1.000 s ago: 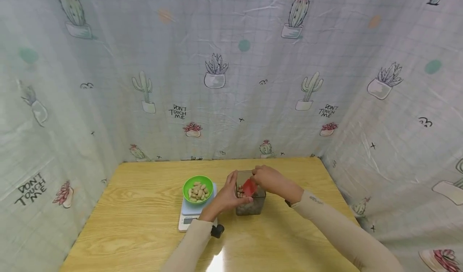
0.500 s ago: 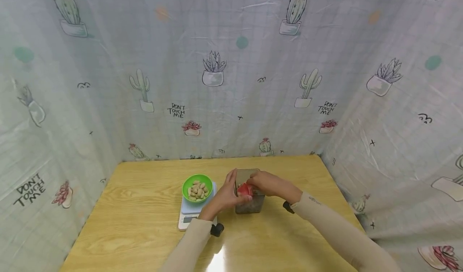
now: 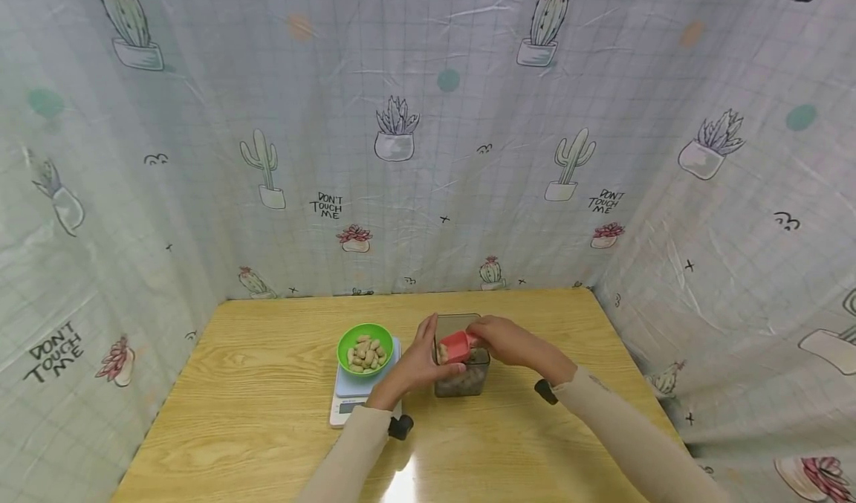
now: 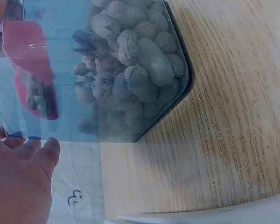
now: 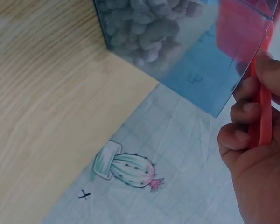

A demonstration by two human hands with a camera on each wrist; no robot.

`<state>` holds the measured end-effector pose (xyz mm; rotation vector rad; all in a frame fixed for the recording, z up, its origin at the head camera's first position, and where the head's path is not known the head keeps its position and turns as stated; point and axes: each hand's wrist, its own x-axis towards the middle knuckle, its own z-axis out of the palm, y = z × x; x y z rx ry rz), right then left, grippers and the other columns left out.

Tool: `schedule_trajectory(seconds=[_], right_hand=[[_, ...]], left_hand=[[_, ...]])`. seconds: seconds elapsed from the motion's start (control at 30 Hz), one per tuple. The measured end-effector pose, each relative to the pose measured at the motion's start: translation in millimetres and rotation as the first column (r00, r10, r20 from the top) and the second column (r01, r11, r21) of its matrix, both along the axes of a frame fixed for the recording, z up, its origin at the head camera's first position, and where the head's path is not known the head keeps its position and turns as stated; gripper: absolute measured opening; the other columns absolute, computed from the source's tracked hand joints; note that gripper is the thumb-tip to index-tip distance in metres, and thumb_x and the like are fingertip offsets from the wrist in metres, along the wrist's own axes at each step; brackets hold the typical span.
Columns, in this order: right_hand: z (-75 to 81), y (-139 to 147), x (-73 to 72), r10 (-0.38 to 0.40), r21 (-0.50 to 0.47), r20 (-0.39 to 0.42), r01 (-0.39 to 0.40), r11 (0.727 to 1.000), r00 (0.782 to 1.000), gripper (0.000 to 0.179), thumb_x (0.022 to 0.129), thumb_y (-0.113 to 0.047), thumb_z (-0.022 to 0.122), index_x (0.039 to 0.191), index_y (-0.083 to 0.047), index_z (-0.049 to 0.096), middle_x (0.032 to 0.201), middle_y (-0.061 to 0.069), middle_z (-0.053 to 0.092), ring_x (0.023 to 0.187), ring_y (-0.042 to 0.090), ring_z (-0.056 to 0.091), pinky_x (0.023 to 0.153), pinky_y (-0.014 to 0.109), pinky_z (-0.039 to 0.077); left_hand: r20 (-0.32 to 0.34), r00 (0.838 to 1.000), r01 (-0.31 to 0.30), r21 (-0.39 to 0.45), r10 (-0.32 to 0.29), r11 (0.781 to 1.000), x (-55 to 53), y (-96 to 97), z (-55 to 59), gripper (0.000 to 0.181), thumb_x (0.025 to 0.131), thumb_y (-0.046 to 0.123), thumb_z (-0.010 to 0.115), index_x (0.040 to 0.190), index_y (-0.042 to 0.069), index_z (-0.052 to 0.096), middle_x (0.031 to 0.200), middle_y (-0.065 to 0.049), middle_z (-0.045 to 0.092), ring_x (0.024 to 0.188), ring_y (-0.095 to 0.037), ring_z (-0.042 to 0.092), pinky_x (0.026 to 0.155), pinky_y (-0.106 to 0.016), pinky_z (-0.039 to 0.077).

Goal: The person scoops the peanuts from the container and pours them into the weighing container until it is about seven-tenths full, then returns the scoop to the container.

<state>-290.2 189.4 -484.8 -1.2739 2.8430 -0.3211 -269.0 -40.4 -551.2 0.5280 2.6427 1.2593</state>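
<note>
A clear smoky plastic container (image 3: pixel 476 388) stands on the table, its lower part filled with unshelled peanuts (image 4: pixel 151 67). My left hand (image 3: pixel 416 363) grips its near left side, thumb at the front and fingers along the left wall. Above the peanuts, inside the container's mouth, is a red scoop (image 3: pixel 456 348) with some peanuts in it. My right hand (image 3: pixel 510 342) holds it by the handle at the right rim; in the right wrist view the fingers curl round the red handle (image 5: pixel 266 123). The scoop's bowl shows blurred through the wall in the left wrist view.
Left of the container, a white kitchen scale (image 3: pixel 339 412) carries a green bowl (image 3: pixel 344 339) with peanuts in it. The wooden table (image 3: pixel 254 384) ends at a cactus-print curtain (image 3: pixel 428 191) behind and on both sides.
The right hand dipped the scoop down among the peanuts, then raised and levelled it, now with peanuts in it. My left hand stays on the container.
</note>
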Motion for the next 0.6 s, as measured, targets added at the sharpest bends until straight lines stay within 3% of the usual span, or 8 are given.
schedule_trajectory(seconds=[0.33,0.6], right_hand=[[-11.7,15.0,2.9,-0.076,-0.096,0.011,0.077,0.992,0.997,0.02,0.102,-0.02,0.052,0.118,-0.012,0.063,0.101,0.001,0.065,0.089,0.015,0.061,0.077,0.035,0.052],[-22.6,23.2,9.2,-0.146,-0.182,-0.014,0.141,0.973,0.989,0.021,0.102,-0.017,0.052,0.119,-0.01,0.061,0.109,0.005,0.065,0.105,0.024,0.062,0.09,0.043,0.052]], left_hand=[[0.005,1.0,0.003,0.002,-0.003,1.0,1.0,1.0,1.8,0.121,0.074,0.069,0.071,0.159,0.029,-0.005,0.167,-0.004,0.002,0.137,-0.037,0.045,0.102,-0.051,0.047],[0.021,1.0,0.003,0.015,-0.003,1.0,4.1,1.9,4.7,0.121,0.075,0.069,0.071,0.159,0.028,-0.006,0.167,-0.005,-0.001,0.14,-0.039,0.04,0.104,-0.053,0.045]])
